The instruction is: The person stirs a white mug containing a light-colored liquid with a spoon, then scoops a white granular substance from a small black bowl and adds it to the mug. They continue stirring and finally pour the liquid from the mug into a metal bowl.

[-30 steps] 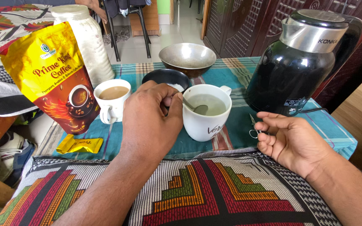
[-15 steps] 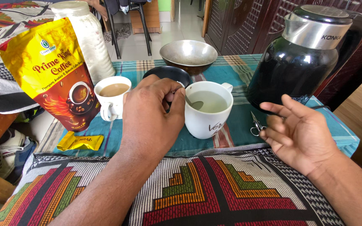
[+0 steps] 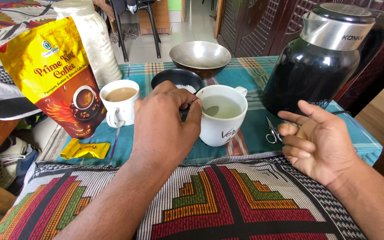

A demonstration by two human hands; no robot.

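Note:
My left hand [image 3: 163, 124] pinches the handle of a metal spoon [image 3: 208, 109] whose bowl dips into a white mug [image 3: 222, 116] of pale cloudy liquid. My right hand [image 3: 318, 142] hovers palm up and empty to the right of that mug, fingers spread, beside small scissors [image 3: 272, 132] lying on the cloth. A second white mug [image 3: 121, 103] holding light brown coffee stands left of my left hand. A black bowl [image 3: 174, 79] with some white powder sits just behind my left hand.
A yellow coffee pouch [image 3: 52, 73] stands at the left with a white jar [image 3: 92, 38] behind it. A yellow sachet [image 3: 85, 150] lies near the front. A steel bowl [image 3: 200, 55] sits at the back, a black electric kettle [image 3: 323, 58] at the right. A patterned cushion [image 3: 227, 200] is nearest me.
My right hand let go near the scissors and opened, palm turned up. My left hand shifted the spoon slightly inside the mug.

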